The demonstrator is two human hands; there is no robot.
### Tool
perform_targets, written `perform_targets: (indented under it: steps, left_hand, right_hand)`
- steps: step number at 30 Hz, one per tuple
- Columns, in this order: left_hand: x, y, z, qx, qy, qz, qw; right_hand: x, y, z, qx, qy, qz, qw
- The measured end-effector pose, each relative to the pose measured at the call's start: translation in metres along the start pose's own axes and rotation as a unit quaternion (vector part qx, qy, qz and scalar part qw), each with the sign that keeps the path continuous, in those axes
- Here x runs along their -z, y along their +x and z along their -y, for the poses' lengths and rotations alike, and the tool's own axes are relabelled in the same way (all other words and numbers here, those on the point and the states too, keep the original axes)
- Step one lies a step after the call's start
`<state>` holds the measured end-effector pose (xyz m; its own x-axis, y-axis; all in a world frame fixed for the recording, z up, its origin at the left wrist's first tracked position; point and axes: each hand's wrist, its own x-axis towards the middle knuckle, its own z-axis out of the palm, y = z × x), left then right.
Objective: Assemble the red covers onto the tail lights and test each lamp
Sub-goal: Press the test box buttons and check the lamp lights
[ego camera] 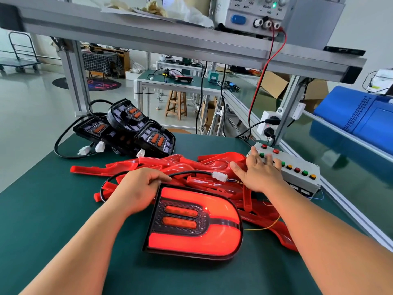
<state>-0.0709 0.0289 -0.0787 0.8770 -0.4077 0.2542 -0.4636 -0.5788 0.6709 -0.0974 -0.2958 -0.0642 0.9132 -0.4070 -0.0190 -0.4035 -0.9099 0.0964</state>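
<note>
A finished tail light [192, 222], its red cover fitted and its U-shaped band glowing red, lies face up on the green counter [53, 209] directly in front of me. Its long axis runs from 9 o'clock to 3 o'clock, flat end toward 9, rounded end toward 3.

My left hand [138, 188] is the nearer one. It sits at the lamp's 10 o'clock corner, fingers curled over the far edge, gripping and steadying it, with the forearm coming in low from 7 o'clock. A black cable [119, 179] loops out beside that hand and ends in a white connector [220, 176] at 12 o'clock, with thin wires leading on toward the box at 2 o'clock.

My right hand [258, 169] is away from the lamp, at its 1 o'clock, lying flat with straight, spread fingers on the grey button box [297, 173], gripping nothing. Which button the fingers press is hidden under them. The right forearm crosses in from 5 o'clock, passing just beside the lamp's rounded end.

I judge this is the test step, and that lifting the lamp aside falls to the left hand.

Beyond the lamp, from 11 to 2 o'clock, loose red covers [170, 165] lie in a pile. Farther out at 11 o'clock, bare tail lights [131, 128] are stacked with their cables. A power supply [255, 13] sits on the shelf above at 1 o'clock, a red lead [265, 71] dropping from it.
</note>
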Motion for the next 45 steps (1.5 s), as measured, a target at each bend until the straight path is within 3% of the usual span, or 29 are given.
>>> perform_targets:
  steps: [10, 15, 20, 45]
  left_hand:
    - [-0.001, -0.001, 0.001, 0.012, -0.007, 0.005, 1.0]
    - [-0.001, -0.002, 0.001, 0.01, -0.002, 0.007, 1.0]
    - [-0.002, 0.0, 0.003, 0.008, 0.001, 0.003, 1.0]
    - [0.0, 0.0, 0.002, 0.006, 0.009, 0.004, 1.0]
  right_hand:
    - [0.008, -0.006, -0.006, 0.008, 0.041, -0.011, 0.999]
    - [0.009, -0.017, -0.026, -0.071, 0.033, -0.063, 0.995]
    - [-0.001, -0.033, -0.049, -0.129, 0.021, -0.062, 0.99]
    - [-0.012, -0.035, -0.054, -0.118, -0.011, -0.049, 0.992]
